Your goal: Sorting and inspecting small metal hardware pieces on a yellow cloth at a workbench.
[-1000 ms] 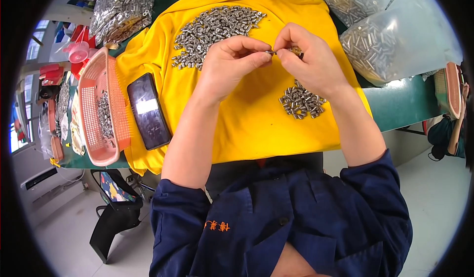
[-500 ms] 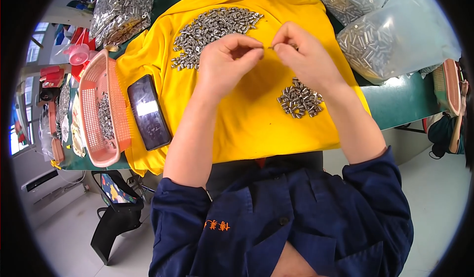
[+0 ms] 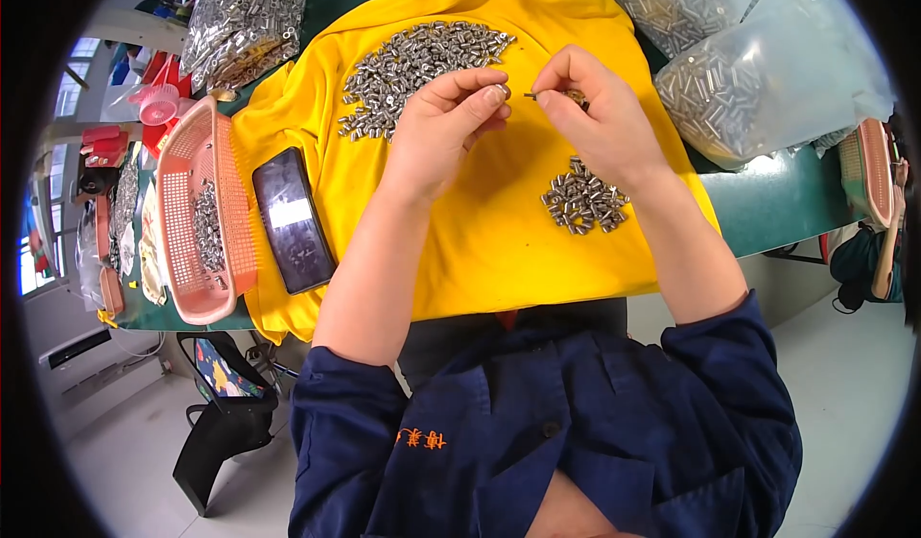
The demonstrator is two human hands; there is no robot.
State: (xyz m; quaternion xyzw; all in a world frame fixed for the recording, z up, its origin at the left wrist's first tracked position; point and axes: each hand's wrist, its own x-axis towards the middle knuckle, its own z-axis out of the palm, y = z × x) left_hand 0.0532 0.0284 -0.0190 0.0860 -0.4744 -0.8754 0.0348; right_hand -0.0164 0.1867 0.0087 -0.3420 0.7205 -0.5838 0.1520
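Note:
My left hand [image 3: 432,140] pinches a small silvery metal cylinder [image 3: 504,91] between thumb and fingertips. Just to its right, my right hand [image 3: 609,120] is closed on a thin dark pin-like tool [image 3: 530,95], whose tip points at the cylinder with a small gap between them. A brassy part [image 3: 577,98] shows under the curled right fingers; whether it belongs to the tool I cannot tell. Beyond my left hand lies a large pile of short metal cylinders [image 3: 422,56]. A smaller pile [image 3: 583,197] rests below my right wrist. Both piles lie on a yellow cloth [image 3: 489,240].
A black phone [image 3: 291,219] and a pink perforated basket [image 3: 173,221] with metal parts stand to the left. Clear bags of metal parts sit at far left [image 3: 245,24] and far right [image 3: 715,96] on the green table [image 3: 777,202]. A black chair [image 3: 225,423] stands lower left.
The cylinder in my left fingertips has come into clearer view as the fingers turned. More of the pin-like tool sticks out of my right hand. The piles look the same.

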